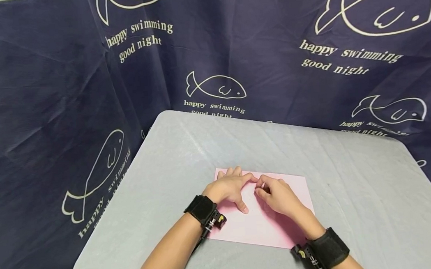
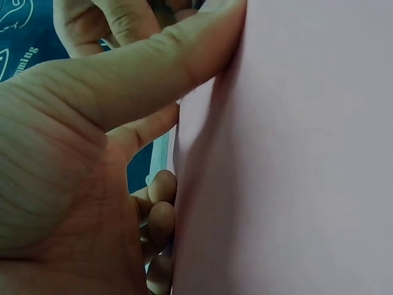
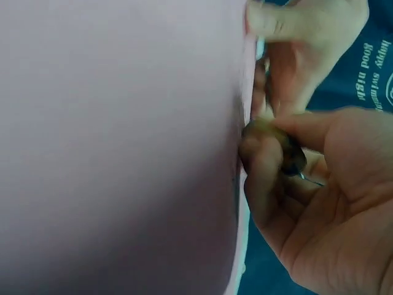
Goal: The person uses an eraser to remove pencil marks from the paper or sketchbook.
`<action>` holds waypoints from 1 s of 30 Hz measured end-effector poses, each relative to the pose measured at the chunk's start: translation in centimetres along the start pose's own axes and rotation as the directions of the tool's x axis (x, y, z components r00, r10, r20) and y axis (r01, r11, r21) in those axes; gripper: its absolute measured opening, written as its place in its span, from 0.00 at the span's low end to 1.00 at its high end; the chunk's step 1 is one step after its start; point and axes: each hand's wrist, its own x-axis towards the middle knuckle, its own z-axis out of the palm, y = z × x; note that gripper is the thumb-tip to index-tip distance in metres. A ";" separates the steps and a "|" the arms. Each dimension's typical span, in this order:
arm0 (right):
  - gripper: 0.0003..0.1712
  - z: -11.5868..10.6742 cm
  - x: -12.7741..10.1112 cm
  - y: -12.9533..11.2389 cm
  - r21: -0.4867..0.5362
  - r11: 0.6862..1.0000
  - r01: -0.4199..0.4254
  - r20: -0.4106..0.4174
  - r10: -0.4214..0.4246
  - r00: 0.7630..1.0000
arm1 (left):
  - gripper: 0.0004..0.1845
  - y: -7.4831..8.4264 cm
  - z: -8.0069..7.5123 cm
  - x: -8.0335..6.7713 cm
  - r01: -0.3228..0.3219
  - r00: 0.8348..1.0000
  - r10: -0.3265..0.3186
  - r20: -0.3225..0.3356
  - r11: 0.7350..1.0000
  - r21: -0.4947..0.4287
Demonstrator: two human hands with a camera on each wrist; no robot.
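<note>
- Head view: A pink sheet of paper (image 1: 269,221) lay flat near the front of the grey desk (image 1: 351,175), before a navy fish-print curtain (image 1: 49,79). Both hands met at the sheet's middle; the left hand (image 1: 230,189) rested spread on it with fingers straight, while the right hand (image 1: 278,196) curled its fingers over a small dark object.
- Left wrist view: The left hand's fingers (image 2: 153,67) lay straight along the paper's (image 2: 288,160) edge. The sheet looked thin and light, likely to flex and crease easily; an edge or corner seemed the best hold.
- Right wrist view: The right hand (image 3: 307,203) pinched a small dark pen-like tool (image 3: 288,157) against the paper (image 3: 116,135); what it was exactly could not be told.
</note>
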 end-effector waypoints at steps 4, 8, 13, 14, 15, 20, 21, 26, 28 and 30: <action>0.05 0.2 -0.3 -1.0 0.013 0.998 0.060 0.041 -0.061 0.997 | 0.51 -0.1 -0.1 -0.1 0.010 1.000 -0.010 -0.001 1.000 -0.008; 0.06 -0.1 -0.4 -1.8 0.044 0.994 0.101 0.136 -0.106 0.985 | 0.51 -0.2 -0.1 0.0 0.008 1.000 -0.008 0.004 1.000 -0.007; 0.06 -0.4 0.7 -2.0 0.002 0.997 0.081 0.112 -0.080 0.990 | 0.49 0.0 -0.3 0.0 0.003 1.000 -0.003 0.022 1.000 0.021; 0.06 -0.3 1.0 -1.9 -0.016 0.997 0.076 0.089 -0.075 0.993 | 0.51 0.0 -0.3 -0.1 0.006 1.000 -0.007 0.026 1.000 0.027; 0.06 -0.3 1.3 -1.9 -0.033 0.997 0.076 0.070 -0.074 0.995 | 0.53 0.1 -0.4 -0.1 0.010 0.999 -0.011 0.032 0.999 0.036; 0.07 0.0 1.8 -1.7 -0.071 0.992 0.105 0.024 -0.103 0.994 | 0.57 0.1 -0.3 0.1 0.018 0.999 -0.020 0.040 0.998 0.053; 0.08 0.0 1.6 -1.6 -0.062 0.992 0.114 0.033 -0.113 0.993 | 0.54 0.0 -0.3 0.1 0.016 0.999 -0.018 0.036 0.999 0.052; 0.08 -0.3 0.4 -1.5 0.000 0.987 0.162 0.110 -0.161 0.981 | 0.46 -0.1 -0.1 0.1 0.009 1.000 -0.009 0.019 1.000 0.019; 0.07 -0.4 -0.2 -1.4 0.035 0.985 0.168 0.155 -0.171 0.973 | 0.49 -0.1 -0.1 0.2 0.001 1.000 -0.001 0.019 1.000 0.002; 0.08 -0.7 -0.5 -1.2 0.088 0.983 0.161 0.205 -0.176 0.963 | 0.50 -0.2 -0.1 0.1 -0.006 1.000 0.006 0.019 1.000 -0.007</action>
